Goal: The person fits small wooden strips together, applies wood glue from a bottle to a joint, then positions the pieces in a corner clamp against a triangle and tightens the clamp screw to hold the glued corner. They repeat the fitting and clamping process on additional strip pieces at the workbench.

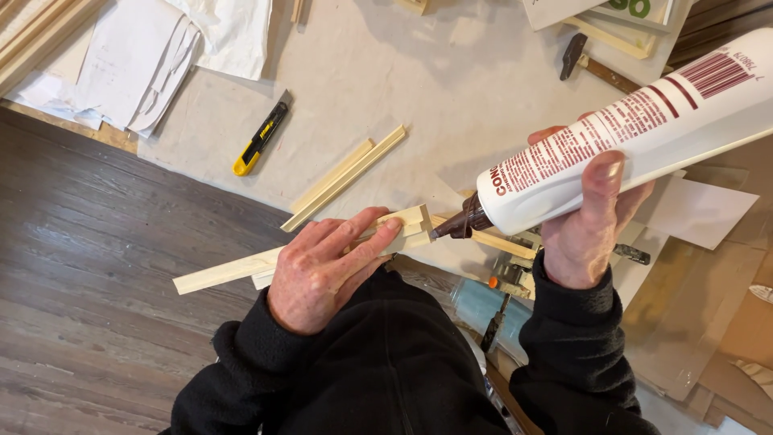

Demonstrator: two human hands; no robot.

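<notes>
The left hand [322, 270] grips a pale profiled wooden moulding strip [241, 270]; at its three o'clock, the right hand [592, 217] clasps a white plastic glue bottle [644, 133], brown nozzle at the strip's cut end. No glue shows yet.

Soft, even daylight lit the sharp picture, the glue bottle [644, 129] casting a faint shadow beyond the hands, without glare.

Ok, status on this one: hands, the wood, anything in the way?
Left hand grips wooden strip. Right hand tips glue bottle, nozzle at strip end. Nothing between.
</notes>
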